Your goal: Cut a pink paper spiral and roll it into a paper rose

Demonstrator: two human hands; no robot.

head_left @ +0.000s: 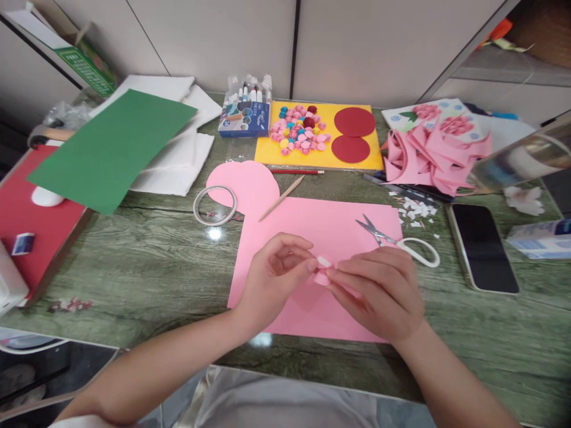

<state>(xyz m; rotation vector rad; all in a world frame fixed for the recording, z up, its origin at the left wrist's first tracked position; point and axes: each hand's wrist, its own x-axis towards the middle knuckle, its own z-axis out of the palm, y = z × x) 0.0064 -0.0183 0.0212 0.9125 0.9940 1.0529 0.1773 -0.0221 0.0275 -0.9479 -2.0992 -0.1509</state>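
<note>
Between my two hands is a small curled pink paper piece (322, 278) with a white strip on its upper edge. My left hand (279, 276) pinches its left side between thumb and fingers. The fingertips of my right hand (383, 288) close on its right side. Both hands are above a pink paper sheet (272, 303). White-handled scissors (417, 249) lie with blades parted, just beyond my right hand. A pointed wooden stick (282, 198) rests across the sheet's upper left edge. Pink paper circles (250, 181) lie there too, partly under a roll of tape (196, 208).
A yellow board (263, 151) at the back carries small coloured paper rolls (298, 131) and two red circles (354, 122). Pink scraps (432, 154), white bits (417, 209) and a phone (484, 248) are on the right. Green paper (113, 148) and a blue marker box (244, 119) are leftward.
</note>
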